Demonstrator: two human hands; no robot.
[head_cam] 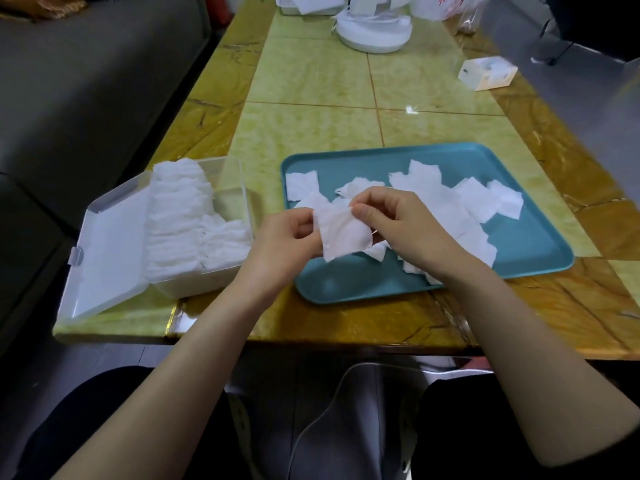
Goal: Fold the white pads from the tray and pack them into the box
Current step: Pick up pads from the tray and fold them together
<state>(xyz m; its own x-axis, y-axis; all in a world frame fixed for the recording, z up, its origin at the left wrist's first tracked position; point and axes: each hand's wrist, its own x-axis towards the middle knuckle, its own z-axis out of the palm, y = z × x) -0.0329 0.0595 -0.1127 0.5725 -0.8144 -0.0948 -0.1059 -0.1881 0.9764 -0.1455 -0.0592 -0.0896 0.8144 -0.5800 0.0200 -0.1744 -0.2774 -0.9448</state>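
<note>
Two hands hold one white pad

The left hand (291, 233) and right hand (388, 216) pinch the pad (341, 235) over the tray (540, 244); a loose pinch could drop it.

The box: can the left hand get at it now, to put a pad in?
Probably yes. The box stands just beside the left hand, its lid lies open, and nothing is between them. However, the left hand and the right hand both pinch one pad.
</note>
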